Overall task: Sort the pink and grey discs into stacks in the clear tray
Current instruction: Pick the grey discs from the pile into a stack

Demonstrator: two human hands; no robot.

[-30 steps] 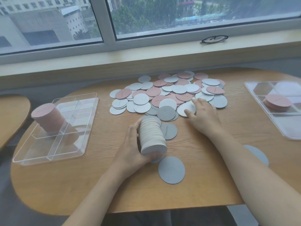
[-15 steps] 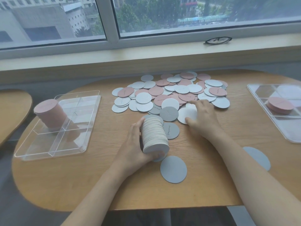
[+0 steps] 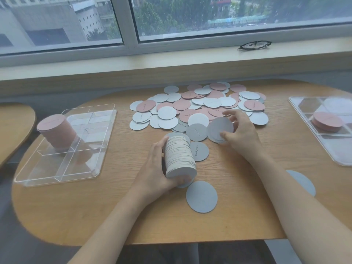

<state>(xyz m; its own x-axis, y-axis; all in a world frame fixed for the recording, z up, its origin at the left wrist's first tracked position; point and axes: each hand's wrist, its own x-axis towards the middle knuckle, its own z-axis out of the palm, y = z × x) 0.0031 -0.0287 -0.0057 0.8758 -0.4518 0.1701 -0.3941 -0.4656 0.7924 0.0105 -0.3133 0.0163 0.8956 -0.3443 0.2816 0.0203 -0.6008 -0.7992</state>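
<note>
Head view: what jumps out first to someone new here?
The sprawl of loose pink and grey round discs at the far middle of the oval wooden table. In front of it, the left hand grips a thick stack of grey discs lying on its side, while the right hand holds a few grey discs tilted up. A tall pink disc stack stands in the clear plastic tray at left.

A dark grey round disc (image 3: 199,151) lying flat on the tabletop just beside the held stack carries cursive script that reads roughly "Good Luck". Similar small script marks a pink disc (image 3: 145,105) at the left of the heap and another pink one (image 3: 254,105) at the right, too small to read.
</note>
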